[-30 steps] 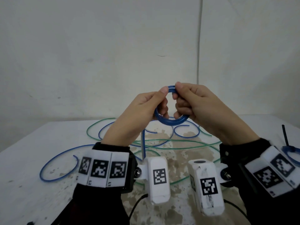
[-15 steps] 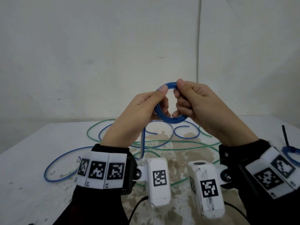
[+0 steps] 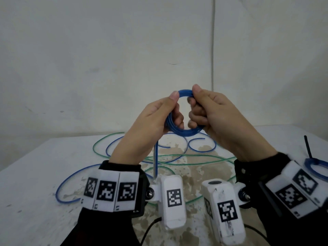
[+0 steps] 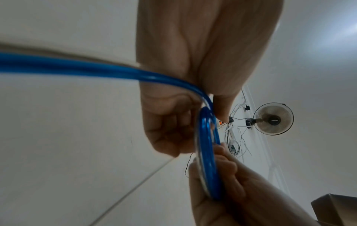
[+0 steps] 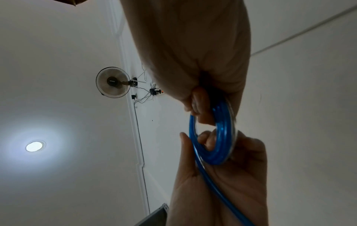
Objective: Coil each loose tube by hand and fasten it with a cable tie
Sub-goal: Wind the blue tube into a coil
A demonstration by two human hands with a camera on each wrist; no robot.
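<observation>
A blue tube coil (image 3: pixel 184 133) of several turns is held up above the table (image 3: pixel 35 174). My left hand (image 3: pixel 173 107) grips its left side, thumb on the top arc and fingers through the ring. My right hand (image 3: pixel 197 102) pinches the top and right side. From the left hand the free tail (image 3: pixel 155 157) drops to the table and runs out in a loop (image 3: pixel 61 189) at the left. In the left wrist view the coil (image 4: pixel 207 152) sits edge-on between the left hand (image 4: pixel 173 122) and the right hand (image 4: pixel 231 191). The right wrist view shows the coil (image 5: pixel 222 137) the same way.
Loose green tubes (image 3: pixel 195 163) and more blue tube (image 3: pixel 202 150) lie tangled on the table's middle, over a worn brown patch. A finished blue coil (image 3: pixel 316 168) with a black cable tie (image 3: pixel 308 146) lies at the right edge. A white wall stands close behind.
Both hands have risen slightly with the coil. The tail's loop on the table has slid right, toward the hands, as tube is drawn in.
</observation>
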